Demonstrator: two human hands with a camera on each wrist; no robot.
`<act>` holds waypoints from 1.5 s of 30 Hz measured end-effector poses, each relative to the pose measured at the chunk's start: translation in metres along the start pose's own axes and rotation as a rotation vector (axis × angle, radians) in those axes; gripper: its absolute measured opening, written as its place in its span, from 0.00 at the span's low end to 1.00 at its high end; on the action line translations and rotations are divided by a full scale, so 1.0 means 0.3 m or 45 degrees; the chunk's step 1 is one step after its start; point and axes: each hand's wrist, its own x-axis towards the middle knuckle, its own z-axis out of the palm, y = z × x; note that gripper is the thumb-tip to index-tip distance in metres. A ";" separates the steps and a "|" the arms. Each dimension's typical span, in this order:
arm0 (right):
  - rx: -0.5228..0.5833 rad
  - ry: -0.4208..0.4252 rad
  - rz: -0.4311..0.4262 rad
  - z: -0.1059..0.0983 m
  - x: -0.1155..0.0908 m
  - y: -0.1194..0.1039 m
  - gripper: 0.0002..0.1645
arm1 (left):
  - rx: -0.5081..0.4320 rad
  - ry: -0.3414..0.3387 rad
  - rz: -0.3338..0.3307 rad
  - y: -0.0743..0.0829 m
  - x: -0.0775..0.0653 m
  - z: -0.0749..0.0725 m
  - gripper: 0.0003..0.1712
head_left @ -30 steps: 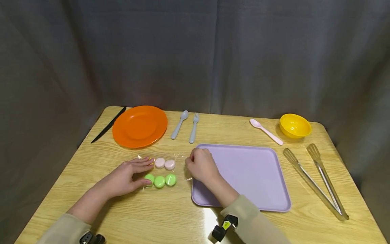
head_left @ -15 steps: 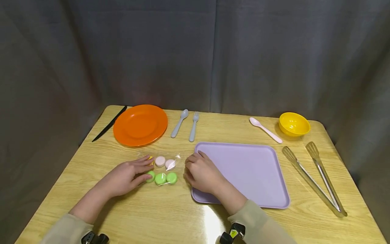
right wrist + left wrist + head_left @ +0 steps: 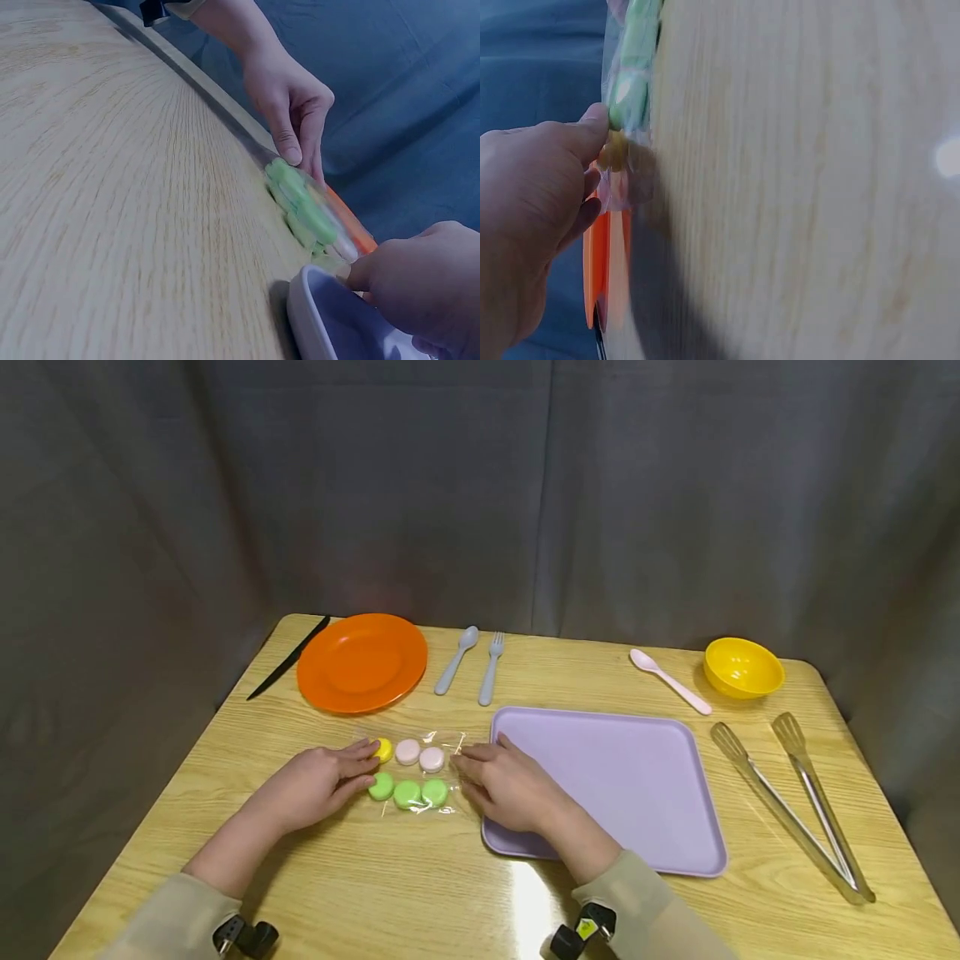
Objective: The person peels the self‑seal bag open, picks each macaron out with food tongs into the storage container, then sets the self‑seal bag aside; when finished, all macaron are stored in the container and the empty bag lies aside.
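Note:
A clear wrapper [image 3: 453, 739] holds several macarons: pink ones [image 3: 407, 752] and a yellow one [image 3: 383, 750] in the far row, green ones [image 3: 407, 794] in the near row. My left hand [image 3: 303, 789] holds its left end, the thumb at a green macaron and the fingers at the yellow one. In the left wrist view that thumb [image 3: 594, 124] lies against the wrapped green macarons [image 3: 631, 97]. At the opposite end my right hand [image 3: 517, 785] pinches the wrapper's edge, over the left rim of a lilac tray [image 3: 607, 785]. Its fingertips are partly hidden in the right wrist view.
Behind the wrapper stand an orange plate [image 3: 362, 663], a black knife [image 3: 288, 658], a grey spoon [image 3: 456, 662] and a grey fork [image 3: 491, 670]. To the right are a pink spoon [image 3: 670, 681], a yellow bowl [image 3: 743, 668] and metal tongs [image 3: 795, 814].
My right hand's fingers have loosened from a tight curl and reach further along the wrapper's right end. The wrapper's glints have shifted. My left hand keeps its place at the left end.

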 end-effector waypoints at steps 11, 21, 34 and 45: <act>-0.011 -0.019 0.020 0.012 -0.004 0.009 0.23 | 0.156 0.190 0.026 0.050 -0.007 0.028 0.15; 0.006 0.005 0.007 0.013 -0.001 0.005 0.20 | 0.280 0.398 0.131 0.050 -0.008 0.036 0.13; 0.085 0.071 0.021 0.015 -0.003 0.005 0.32 | 0.117 0.218 0.072 0.079 0.021 0.001 0.22; 0.064 0.025 0.018 0.018 -0.002 0.010 0.34 | -0.101 0.121 -0.047 0.103 0.040 0.003 0.05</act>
